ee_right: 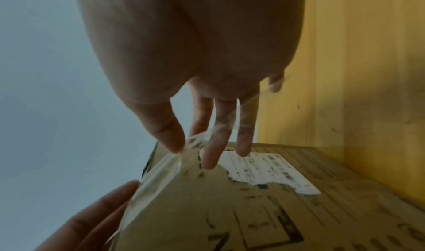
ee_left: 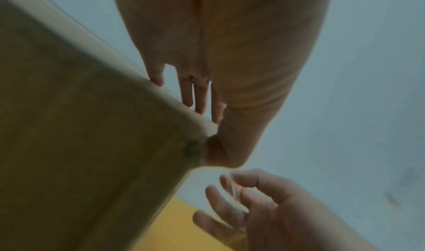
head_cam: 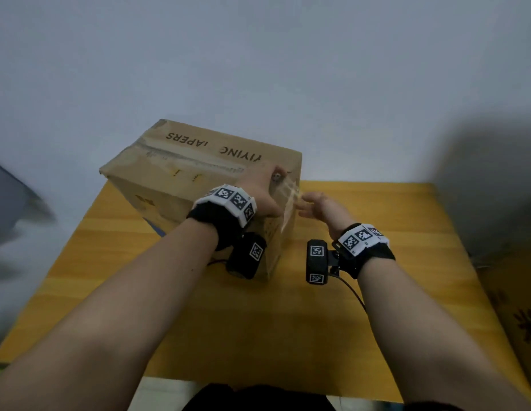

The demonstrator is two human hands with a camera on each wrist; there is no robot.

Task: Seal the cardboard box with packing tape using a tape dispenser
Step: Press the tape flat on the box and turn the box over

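A brown cardboard box (head_cam: 199,161) lies on the yellow table (head_cam: 258,321), flaps closed, with old tape along its top seam. My left hand (head_cam: 265,189) rests on the box's near right top corner, fingers (ee_left: 200,100) straight along the top edge and thumb against the corner. My right hand (head_cam: 307,204) hovers just off the box's right side. A strip of clear packing tape (ee_right: 156,178) runs from the box corner to that hand (ee_right: 190,146), pinched by the thumb and clinging across the fingers (ee_left: 234,200). No tape dispenser is in view.
A torn white label (ee_right: 264,171) is stuck on the box's right side. A second cardboard box (head_cam: 516,307) stands beyond the table's right edge. A dark blurred object (head_cam: 15,197) sits at far left. A pale wall is behind the table.
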